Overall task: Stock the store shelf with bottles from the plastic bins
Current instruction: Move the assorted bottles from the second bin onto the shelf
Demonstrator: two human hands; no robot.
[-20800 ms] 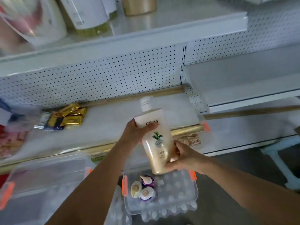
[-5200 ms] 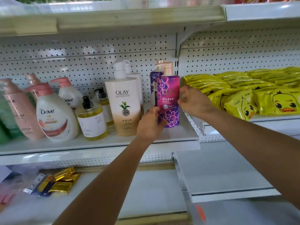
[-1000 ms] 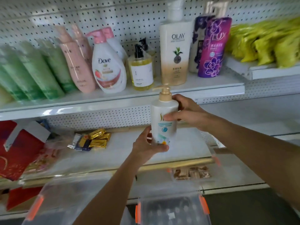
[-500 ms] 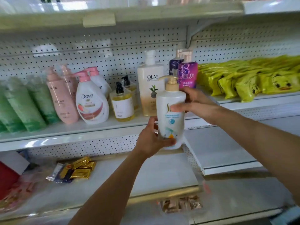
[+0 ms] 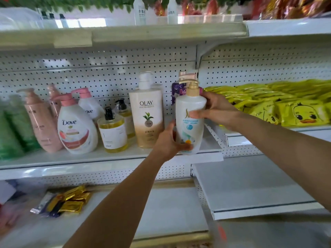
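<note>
Head view, only one there is. Both arms are stretched up toward the middle shelf (image 5: 111, 156). The left hand (image 5: 168, 140) is wrapped round the bottom of a white pump bottle (image 5: 190, 120), thumb curled across the front near the base. The right hand (image 5: 215, 110) is clamped on the upper part, thumb laid across the front and fingers round the back by the neck. So the bottle is gripped by both hands, upright, held at the right end of that shelf, base about level with the front edge; whether it's touching the shelf can't be told.

The bottle's got a gold pump, spout pointing left, and a label with blue and green print plus an orange bit low down.

Just left of it a tall Olay bottle (image 5: 147, 113) is parked, and a purple bottle (image 5: 176, 92) is mostly hidden behind the held one. Further left: yellow bottles with black pumps (image 5: 112, 129), a Dove bottle (image 5: 77, 127), pink bottles (image 5: 42, 120). Yellow duck packs (image 5: 302, 113) are stacked on the right. Gold packets (image 5: 71, 201) are lying on the lower shelf.
</note>
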